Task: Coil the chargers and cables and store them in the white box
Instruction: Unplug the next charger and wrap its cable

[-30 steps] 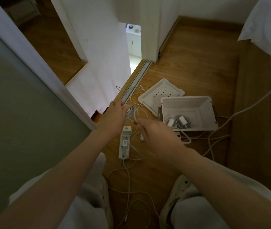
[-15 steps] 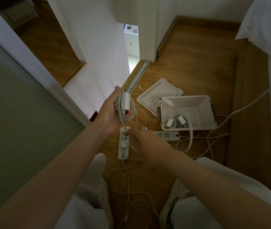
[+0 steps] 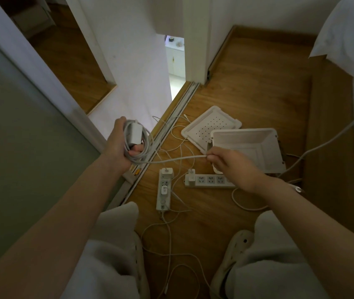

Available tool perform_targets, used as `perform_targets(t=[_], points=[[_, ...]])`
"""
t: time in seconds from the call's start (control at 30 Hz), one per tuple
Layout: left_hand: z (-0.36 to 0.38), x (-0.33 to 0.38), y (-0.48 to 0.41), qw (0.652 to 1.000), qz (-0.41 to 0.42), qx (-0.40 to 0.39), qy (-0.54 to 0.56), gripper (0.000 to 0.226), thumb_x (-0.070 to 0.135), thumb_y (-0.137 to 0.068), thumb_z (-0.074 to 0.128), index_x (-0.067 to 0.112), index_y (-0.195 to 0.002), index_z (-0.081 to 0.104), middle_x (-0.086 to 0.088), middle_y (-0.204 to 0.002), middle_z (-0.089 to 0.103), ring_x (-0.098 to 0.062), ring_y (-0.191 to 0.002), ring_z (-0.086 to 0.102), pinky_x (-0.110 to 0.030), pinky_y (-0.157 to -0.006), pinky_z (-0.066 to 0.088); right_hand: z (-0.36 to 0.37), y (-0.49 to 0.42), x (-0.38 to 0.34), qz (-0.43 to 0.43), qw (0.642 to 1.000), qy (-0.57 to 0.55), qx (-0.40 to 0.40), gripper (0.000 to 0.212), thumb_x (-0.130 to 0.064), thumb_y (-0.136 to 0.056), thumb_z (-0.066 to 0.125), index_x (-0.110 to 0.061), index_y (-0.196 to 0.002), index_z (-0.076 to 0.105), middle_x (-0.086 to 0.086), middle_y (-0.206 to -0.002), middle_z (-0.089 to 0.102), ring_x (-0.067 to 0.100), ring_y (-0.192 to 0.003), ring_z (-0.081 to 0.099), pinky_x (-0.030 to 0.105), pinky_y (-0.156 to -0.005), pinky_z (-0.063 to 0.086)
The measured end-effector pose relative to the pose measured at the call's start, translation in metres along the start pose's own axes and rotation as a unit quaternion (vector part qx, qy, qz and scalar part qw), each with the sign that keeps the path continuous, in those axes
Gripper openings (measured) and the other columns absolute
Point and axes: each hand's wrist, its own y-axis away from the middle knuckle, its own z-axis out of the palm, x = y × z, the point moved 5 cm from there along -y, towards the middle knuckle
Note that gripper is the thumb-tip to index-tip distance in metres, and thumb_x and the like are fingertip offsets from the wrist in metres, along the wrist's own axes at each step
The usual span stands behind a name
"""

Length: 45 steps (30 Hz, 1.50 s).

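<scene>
**Entry: charger, coiling in progress**

- **Charger brick** [image 3: 134,134]: white, held left of centre frame. Its cable [image 3: 171,161] is already looped around it several times.
- **Left hand** [image 3: 119,147]: fingers and thumb are curled round the brick and the loops together, a full, firm hold.
- **Free tail:** a single line runs rightward from the coil to the right hand [image 3: 232,167] at centre frame. That hand pinches the cable near its end between its fingertips (the plug itself is hidden by them).
- **White box** [image 3: 247,141]: on the wooden floor [image 3: 247,83], right of centre and just beyond the right hand. It is open, and the hand partly screens its contents.
- **Perforated lid** [image 3: 210,124]: lies off the box at its upper-left corner.
- **Not yet dealt with:** the left power strip [image 3: 163,192] and right power strip [image 3: 210,181] at lower centre, each with an adapter plugged in. Thin loose cables [image 3: 171,255] trail toward the bottom edge.

**Step in hand (judged):** winding the last stretch of this cable onto its coil.

**Next move calls for:**
1. The right hand carries the tail round the bundle while the left hand keeps the loops from springing apart.
2. The end is tucked in.
3. The bundle goes rightward into the box.
</scene>
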Motion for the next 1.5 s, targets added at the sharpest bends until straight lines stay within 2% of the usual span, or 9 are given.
perform_targets(t=[0.3,0.53,0.73,0.8,0.9,0.97,1.13,1.3,1.5], points=[[0.036,-0.023,0.022,0.942,-0.070,-0.280,-0.171,0.049,0.051,-0.089,0.038,0.005,-0.087,0.055,-0.003,-0.058,0.053,-0.006,-0.035,0.042,-0.014,-0.033,0.021,0.008,-0.008,0.018,0.080,0.996,0.021,0.037,0.019,-0.023,-0.098,0.042,-0.019,-0.094,0.060,-0.005,-0.082,0.061,0.011,-0.076,0.060,0.021,-0.068,0.048],[0.033,-0.038,0.011,0.932,-0.077,-0.244,-0.258,0.052,0.059,-0.085,0.043,0.009,-0.089,0.055,-0.006,-0.063,0.051,-0.007,-0.034,0.040,-0.014,-0.036,0.015,-0.002,-0.010,0.000,0.052,0.972,0.184,0.136,0.019,-0.021,-0.094,0.049,-0.015,-0.108,0.060,0.004,-0.105,0.050,0.016,-0.093,0.050,0.032,-0.085,0.048],[0.034,-0.047,0.013,0.854,-0.040,-0.232,-0.464,0.059,0.066,-0.085,0.041,0.011,-0.096,0.061,-0.005,-0.065,0.056,-0.013,-0.048,0.046,-0.019,-0.044,0.032,0.003,-0.012,0.001,0.131,0.982,-0.067,0.119,0.017,-0.018,-0.090,0.057,-0.013,-0.103,0.067,0.000,-0.091,0.065,0.009,-0.079,0.059,0.025,-0.075,0.051],[0.033,-0.052,0.013,0.810,-0.008,-0.214,-0.546,0.054,0.060,-0.091,0.040,0.011,-0.106,0.057,-0.005,-0.071,0.057,-0.012,-0.049,0.049,-0.018,-0.044,0.037,0.002,-0.013,0.005,0.192,0.941,-0.257,0.103,0.020,-0.010,-0.086,0.062,-0.009,-0.105,0.066,0.004,-0.099,0.068,0.011,-0.083,0.064,0.018,-0.068,0.052],[0.030,-0.061,0.012,0.750,0.012,-0.180,-0.636,0.040,0.054,-0.092,0.042,0.017,-0.099,0.054,-0.002,-0.073,0.057,-0.011,-0.052,0.051,-0.019,-0.046,0.041,-0.002,-0.010,-0.001,0.251,0.750,-0.608,0.063,0.026,0.004,-0.084,0.057,0.002,-0.110,0.057,0.012,-0.096,0.069,0.015,-0.081,0.069,0.019,-0.064,0.057],[0.028,-0.065,0.010,0.727,0.018,-0.165,-0.666,0.043,0.055,-0.092,0.042,0.015,-0.100,0.055,-0.003,-0.078,0.058,-0.013,-0.058,0.053,-0.021,-0.052,0.043,-0.008,-0.009,0.000,0.261,0.715,-0.646,0.053,0.031,0.005,-0.083,0.058,0.001,-0.113,0.051,0.011,-0.094,0.067,0.017,-0.083,0.068,0.026,-0.072,0.058],[0.034,-0.063,0.008,0.784,0.007,-0.135,-0.605,0.052,0.055,-0.092,0.041,0.008,-0.104,0.057,-0.009,-0.078,0.056,-0.022,-0.065,0.051,-0.025,-0.052,0.039,0.031,-0.001,-0.017,0.246,0.899,-0.354,-0.075,0.048,-0.003,-0.086,0.058,-0.010,-0.130,0.040,0.008,-0.121,0.054,0.022,-0.105,0.057,0.034,-0.089,0.052],[0.051,-0.058,0.010,0.845,0.077,-0.080,-0.523,0.051,0.053,-0.094,0.038,0.008,-0.107,0.059,-0.014,-0.094,0.064,-0.023,-0.080,0.061,-0.029,-0.065,0.050,0.055,0.006,-0.046,0.172,0.905,-0.384,-0.059,0.033,-0.004,-0.089,0.057,-0.011,-0.118,0.043,-0.003,-0.091,0.053,0.001,-0.077,0.051,0.004,-0.059,0.046],[0.061,-0.043,0.015,0.928,0.104,0.004,-0.358,0.040,0.051,-0.096,0.032,0.019,-0.094,0.056,-0.002,-0.076,0.058,-0.006,-0.055,0.058,-0.017,-0.043,0.047,0.079,0.009,-0.061,0.148,0.860,-0.469,-0.138,0.028,-0.023,-0.095,0.049,-0.020,-0.123,0.049,0.003,-0.126,0.056,0.016,-0.117,0.051,0.031,-0.102,0.041]])
